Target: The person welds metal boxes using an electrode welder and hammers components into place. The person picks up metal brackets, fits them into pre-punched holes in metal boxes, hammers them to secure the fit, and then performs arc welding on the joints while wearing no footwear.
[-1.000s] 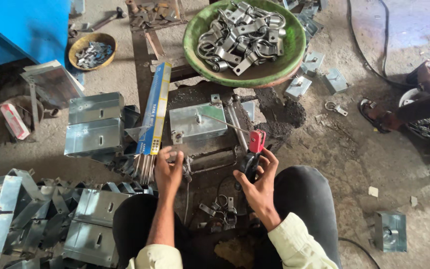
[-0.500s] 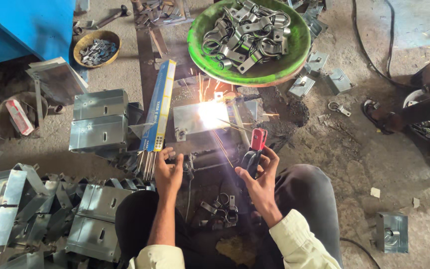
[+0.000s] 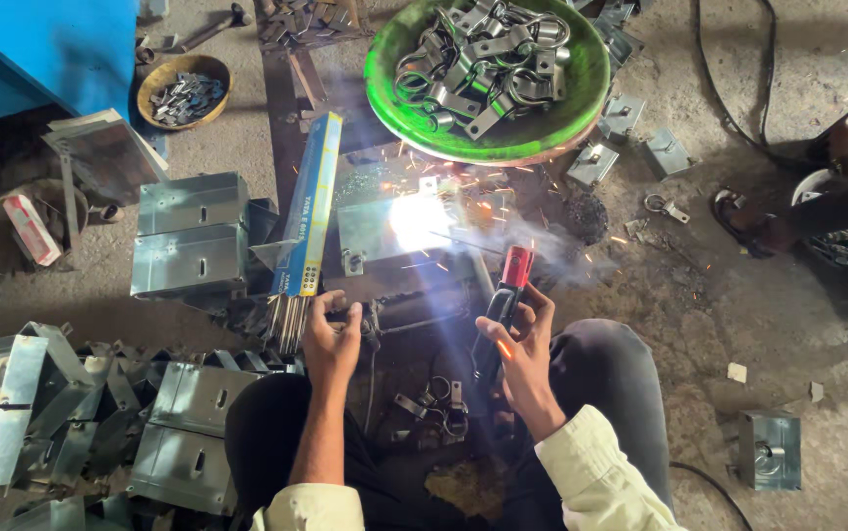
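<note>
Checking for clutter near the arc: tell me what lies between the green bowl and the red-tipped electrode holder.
In the head view, between the green bowl and the electrode holder in the right hand lies a grey metal box, with the bright welding flash and sparks on it.

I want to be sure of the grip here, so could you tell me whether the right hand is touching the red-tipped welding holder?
Touching. The head view shows the right hand wrapped around the welding holder, fingers closed on its dark handle.

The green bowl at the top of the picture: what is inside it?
The green bowl holds a heap of grey metal clamps, curved strips and flat brackets piled over each other. The bowl's bottom is covered by the heap, so anything lying under it cannot be seen.
</note>
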